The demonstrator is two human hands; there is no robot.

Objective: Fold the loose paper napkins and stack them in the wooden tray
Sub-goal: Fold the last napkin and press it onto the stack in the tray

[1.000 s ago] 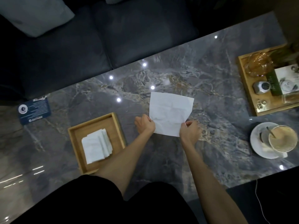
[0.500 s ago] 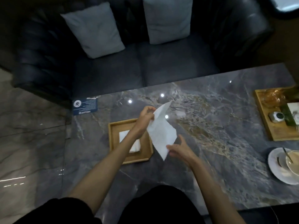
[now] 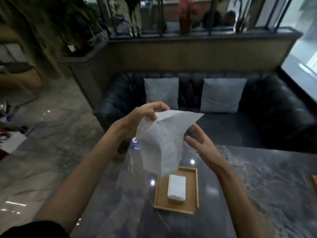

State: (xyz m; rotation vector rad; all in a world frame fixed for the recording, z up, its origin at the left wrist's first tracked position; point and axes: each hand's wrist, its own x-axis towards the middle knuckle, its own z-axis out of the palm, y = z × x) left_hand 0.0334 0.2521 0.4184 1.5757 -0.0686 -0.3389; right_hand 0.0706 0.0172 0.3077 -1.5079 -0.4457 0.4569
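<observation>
A loose white paper napkin (image 3: 163, 140) hangs unfolded in the air above the table. My left hand (image 3: 145, 115) pinches its upper left corner. My right hand (image 3: 199, 141) is beside the napkin's right edge with fingers spread, holding nothing. Below the napkin, a wooden tray (image 3: 193, 191) lies on the dark marble table (image 3: 257, 186). A stack of folded white napkins (image 3: 176, 188) rests in the tray's middle.
A dark sofa (image 3: 274, 117) with two grey cushions (image 3: 161, 91) stands behind the table. A blue card (image 3: 134, 143) peeks out behind the napkin. The corner of another wooden tray (image 3: 314, 180) shows at the right edge. Glossy floor lies to the left.
The napkin was lifted off the table and raised high. My right hand released it and opened; my left hand kept the corner. The camera tilted up toward the sofa.
</observation>
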